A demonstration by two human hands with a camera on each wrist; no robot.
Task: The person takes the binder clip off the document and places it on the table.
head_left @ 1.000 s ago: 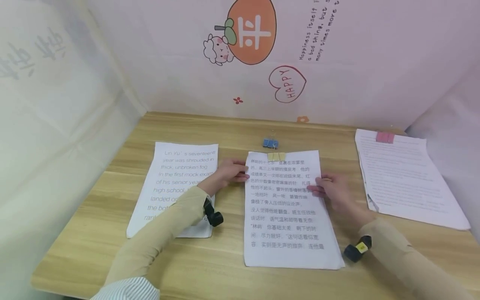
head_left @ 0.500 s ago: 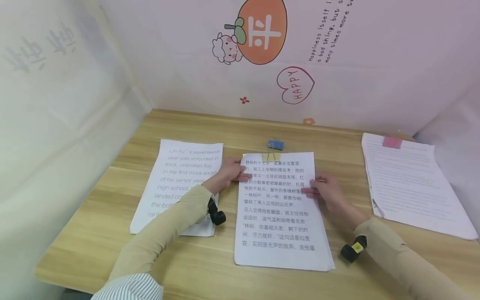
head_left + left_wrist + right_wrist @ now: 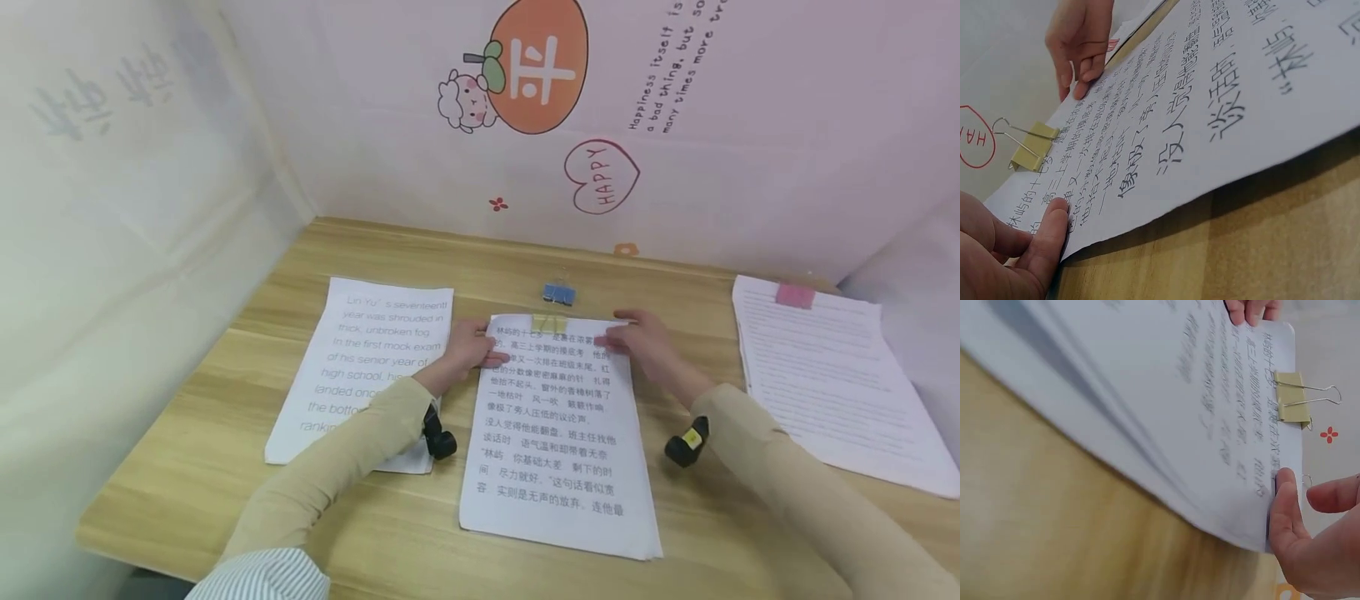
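A stack of sheets with Chinese print [image 3: 558, 433] lies in the middle of the wooden table [image 3: 225, 467], with a yellow binder clip [image 3: 550, 323] on its top edge. My left hand [image 3: 472, 348] rests its fingers [image 3: 1047, 240] on the stack's upper left edge. My right hand [image 3: 633, 337] is at the upper right corner, thumb [image 3: 1282, 503] against the edge and fingertips [image 3: 1082, 78] touching the top sheet. The yellow binder clip [image 3: 1032, 145] [image 3: 1291, 397] sits between the two hands. A blue binder clip [image 3: 558, 293] lies just beyond the stack.
A single sheet with English print [image 3: 375, 367] lies to the left, partly under my left forearm. Another stack of sheets [image 3: 832, 383] with a pink clip [image 3: 795, 295] lies at the right. Pink walls with cartoon prints stand behind and at both sides.
My right hand has moved from the stack's right side up to its top right corner. The stack has turned and shifted slightly left. My left hand stays at the upper left edge.
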